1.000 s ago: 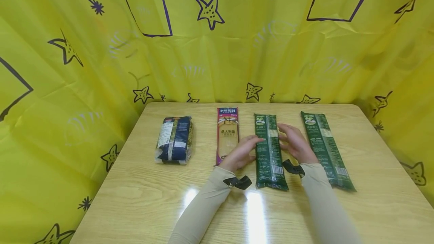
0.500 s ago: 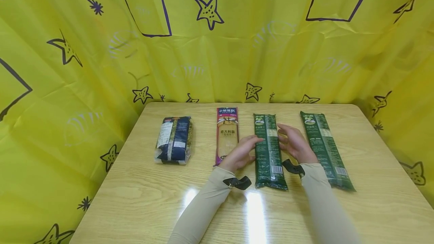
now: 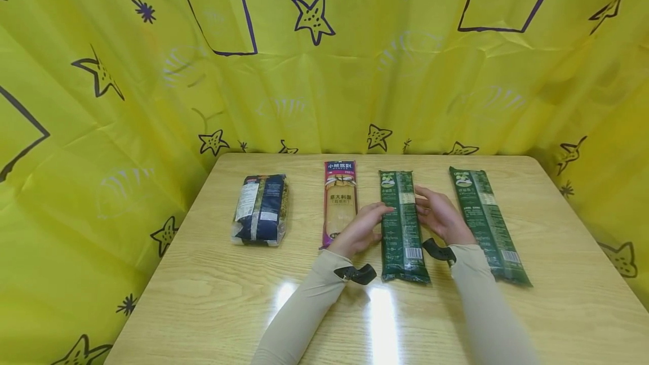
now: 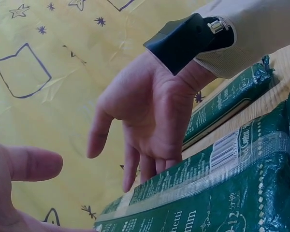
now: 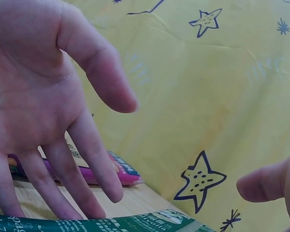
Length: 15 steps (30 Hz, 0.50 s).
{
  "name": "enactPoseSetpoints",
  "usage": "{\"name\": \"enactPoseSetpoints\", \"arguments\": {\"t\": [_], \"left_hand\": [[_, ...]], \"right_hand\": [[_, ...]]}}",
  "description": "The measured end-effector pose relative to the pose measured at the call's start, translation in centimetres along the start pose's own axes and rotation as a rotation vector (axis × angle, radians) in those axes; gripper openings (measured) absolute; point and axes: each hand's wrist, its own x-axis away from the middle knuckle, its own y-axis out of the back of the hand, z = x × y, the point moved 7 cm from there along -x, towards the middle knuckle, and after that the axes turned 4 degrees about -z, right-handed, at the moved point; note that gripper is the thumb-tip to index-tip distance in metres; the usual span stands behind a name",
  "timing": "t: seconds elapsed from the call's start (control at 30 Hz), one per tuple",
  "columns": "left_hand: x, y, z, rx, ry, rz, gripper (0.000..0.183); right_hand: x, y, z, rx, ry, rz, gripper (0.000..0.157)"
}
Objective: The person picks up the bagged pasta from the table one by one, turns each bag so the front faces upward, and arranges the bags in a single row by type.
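Observation:
A green spaghetti pack [image 3: 400, 241] lies flat on the table, its long side pointing away from me. My left hand [image 3: 361, 231] is at its left edge, thumb over the near face. In the right wrist view that left hand [image 5: 34, 96] has its fingers stretched down to the edge of the pack [image 5: 111, 226]. My right hand [image 3: 442, 217] stands at the opposite edge with fingers extended. The left wrist view shows the right hand [image 4: 150, 111] with loose straight fingers beside the pack [image 4: 222, 188], thumb apart.
Right of my right hand lies a second green spaghetti pack [image 3: 489, 224], slightly slanted. A red and purple pasta pack [image 3: 340, 196] is left of my left hand. Farther left sits a navy and clear bag [image 3: 263, 210]. A yellow curtain [image 3: 324, 89] hangs behind the wooden table [image 3: 203, 297].
Both hands keep their places on either side of the green pack. The packs on the table have not visibly moved.

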Motion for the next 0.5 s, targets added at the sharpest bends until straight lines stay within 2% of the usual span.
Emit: {"name": "enactPoseSetpoints", "arguments": {"t": [0.13,0.27,0.5], "left_hand": [[0.03,0.14,0.08,-0.001,0.003,-0.019,0.071],[0.01,0.09,0.07,-0.001,0.001,-0.01,0.07],[0.07,0.04,-0.1,-0.009,-0.007,-0.002,0.068]], "right_hand": [[-0.18,-0.25,-0.13,-0.028,-0.012,0.035,0.073],[-0.36,-0.24,-0.34,-0.03,-0.021,0.063,0.078],[-0.38,-0.03,-0.24,-0.004,-0.013,0.06,0.07]]}}
